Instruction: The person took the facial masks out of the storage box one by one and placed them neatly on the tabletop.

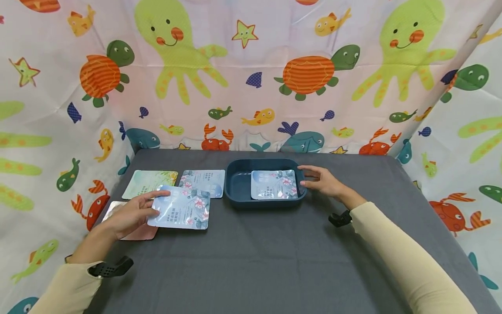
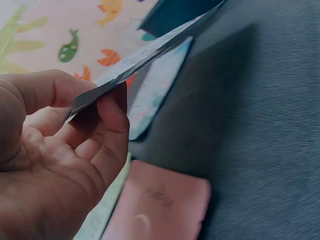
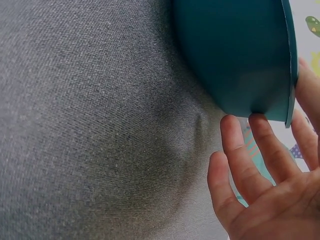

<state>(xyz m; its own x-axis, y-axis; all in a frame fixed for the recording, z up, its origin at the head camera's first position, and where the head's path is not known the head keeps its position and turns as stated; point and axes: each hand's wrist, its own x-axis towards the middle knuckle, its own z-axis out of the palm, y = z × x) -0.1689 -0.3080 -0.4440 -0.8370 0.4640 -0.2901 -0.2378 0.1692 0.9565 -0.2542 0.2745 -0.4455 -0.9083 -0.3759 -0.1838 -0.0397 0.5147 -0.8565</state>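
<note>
My left hand pinches a blue floral sheet mask packet by its left edge, thumb on one face and fingers on the other. In the left wrist view this packet shows nearly edge-on, raised over the table. At the right end of a dark blue plastic tub, my right hand rests with fingers spread and fairly straight. The right wrist view has its fingertips against the tub's outer wall. Another blue floral packet lies inside the tub, toward its right side.
Left of the tub, a light blue packet and a green packet lie on the grey table. A pink packet lies nearer, partly hidden by my left hand. A sea-animal curtain encloses the table's back and sides.
</note>
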